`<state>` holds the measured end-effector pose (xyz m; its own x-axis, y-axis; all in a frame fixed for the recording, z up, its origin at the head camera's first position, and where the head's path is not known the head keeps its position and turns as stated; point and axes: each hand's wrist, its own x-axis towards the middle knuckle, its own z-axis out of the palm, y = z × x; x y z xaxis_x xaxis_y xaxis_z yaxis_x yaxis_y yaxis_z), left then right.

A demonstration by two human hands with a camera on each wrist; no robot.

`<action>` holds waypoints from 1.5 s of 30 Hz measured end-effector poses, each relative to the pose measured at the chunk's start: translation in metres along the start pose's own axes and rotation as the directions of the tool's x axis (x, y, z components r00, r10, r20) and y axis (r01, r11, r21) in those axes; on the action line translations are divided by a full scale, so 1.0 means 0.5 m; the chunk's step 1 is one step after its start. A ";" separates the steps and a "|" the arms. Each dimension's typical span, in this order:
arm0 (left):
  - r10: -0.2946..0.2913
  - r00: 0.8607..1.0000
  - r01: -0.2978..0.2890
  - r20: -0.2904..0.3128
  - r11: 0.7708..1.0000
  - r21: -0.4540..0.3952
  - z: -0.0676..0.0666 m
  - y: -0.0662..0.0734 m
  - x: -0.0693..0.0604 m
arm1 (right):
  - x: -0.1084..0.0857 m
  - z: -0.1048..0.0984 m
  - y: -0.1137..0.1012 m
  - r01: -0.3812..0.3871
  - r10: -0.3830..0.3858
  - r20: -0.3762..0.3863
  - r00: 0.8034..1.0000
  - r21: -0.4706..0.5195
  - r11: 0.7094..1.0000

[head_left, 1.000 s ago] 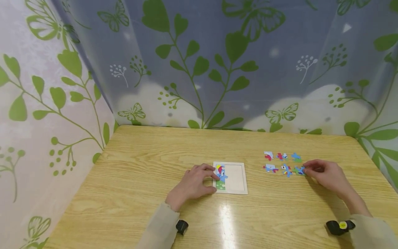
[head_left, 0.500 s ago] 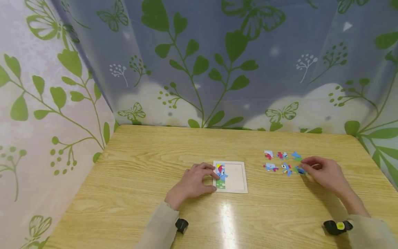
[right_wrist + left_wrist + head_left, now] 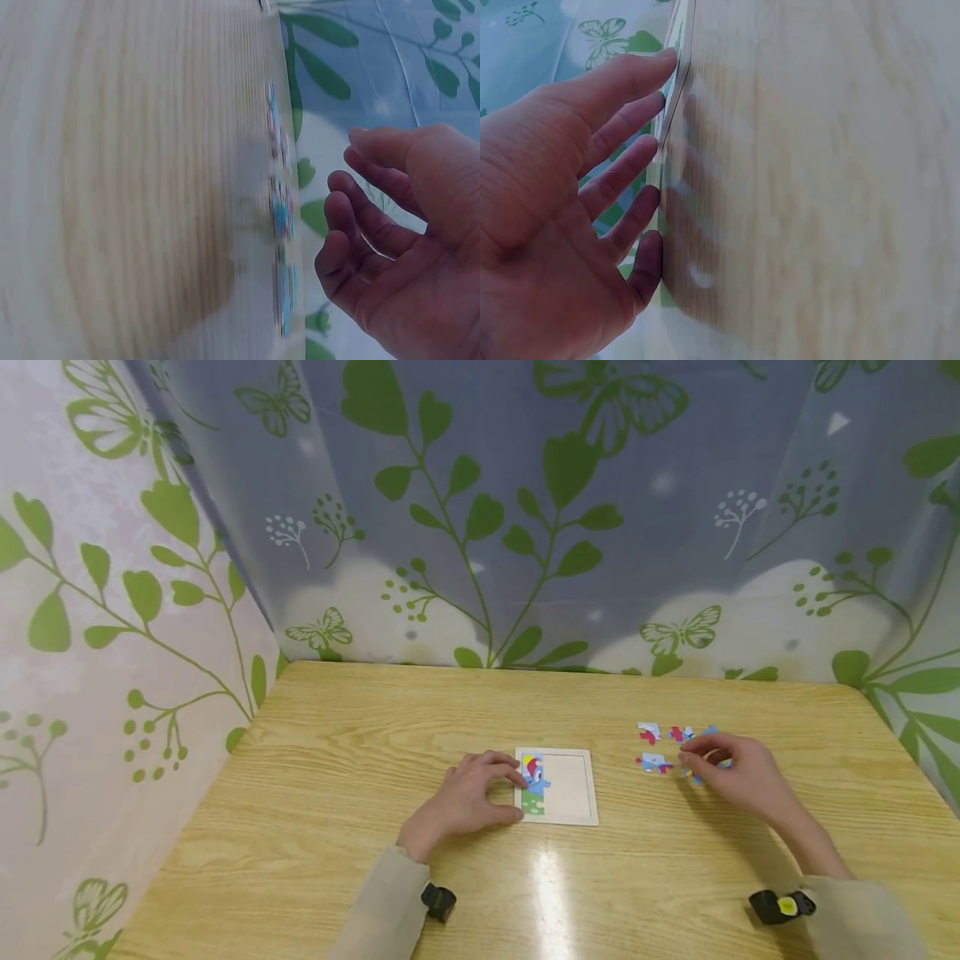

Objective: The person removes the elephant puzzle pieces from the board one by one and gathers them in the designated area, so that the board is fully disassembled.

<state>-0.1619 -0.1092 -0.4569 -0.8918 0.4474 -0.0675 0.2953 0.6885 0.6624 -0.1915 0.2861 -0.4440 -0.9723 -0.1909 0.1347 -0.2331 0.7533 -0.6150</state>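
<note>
The head view is brightly and evenly lit, with a white streak of glare on the near part of the table (image 3: 337, 760) and a soft shadow below the right hand (image 3: 738, 772). Both wrist views are dimmer and bluish; in the right one, the puzzle pieces (image 3: 282, 211) look smeared, their pictures unreadable.
</note>
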 end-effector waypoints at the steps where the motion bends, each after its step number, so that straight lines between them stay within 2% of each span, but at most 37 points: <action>1: 0.002 1.000 -0.002 0.002 1.000 -0.005 0.000 -0.001 0.000 | 0.001 0.004 -0.004 0.005 -0.005 0.007 1.000 -0.001 1.000; 6: -0.011 1.000 0.010 -0.009 0.999 -0.049 0.001 -0.002 0.003 | 0.008 0.025 -0.025 0.035 -0.035 0.019 0.999 0.011 0.999; 11: -0.033 0.996 0.028 -0.078 0.997 -0.065 0.006 0.001 0.008 | 0.015 0.044 -0.047 0.062 -0.065 0.045 0.997 0.068 0.996; 18: -0.076 0.978 0.077 -0.196 0.997 -0.002 0.011 0.011 0.017 | 0.030 0.080 -0.075 0.120 -0.127 0.056 0.990 0.110 0.987; 21: -0.103 0.970 0.111 -0.219 0.994 0.022 0.014 0.011 0.023 | 0.037 0.093 -0.087 0.147 -0.153 0.056 0.987 0.110 0.983; 24: -0.120 0.970 0.130 -0.211 0.991 0.036 0.016 0.008 0.028 | 0.043 0.105 -0.099 0.170 -0.179 0.061 0.982 0.125 0.977; 30: -0.138 0.973 0.151 -0.184 0.987 0.060 0.021 0.007 0.035 | 0.055 0.130 -0.127 0.148 -0.169 0.107 0.980 0.181 0.972; 37: -0.167 0.967 0.186 -0.195 0.979 0.085 0.022 0.010 0.040 | 0.068 0.167 -0.158 0.148 -0.181 0.159 0.970 0.199 0.969; 45: -0.178 0.964 0.196 -0.196 0.977 0.079 0.021 0.015 0.038 | 0.076 0.196 -0.179 0.157 -0.199 0.203 0.959 0.205 0.966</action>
<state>-0.1734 -0.0896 -0.4609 -0.9796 0.1974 -0.0368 0.1407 0.8058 0.5753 -0.2057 0.1496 -0.4600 -0.8828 -0.4603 0.0937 -0.3742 0.5685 -0.7326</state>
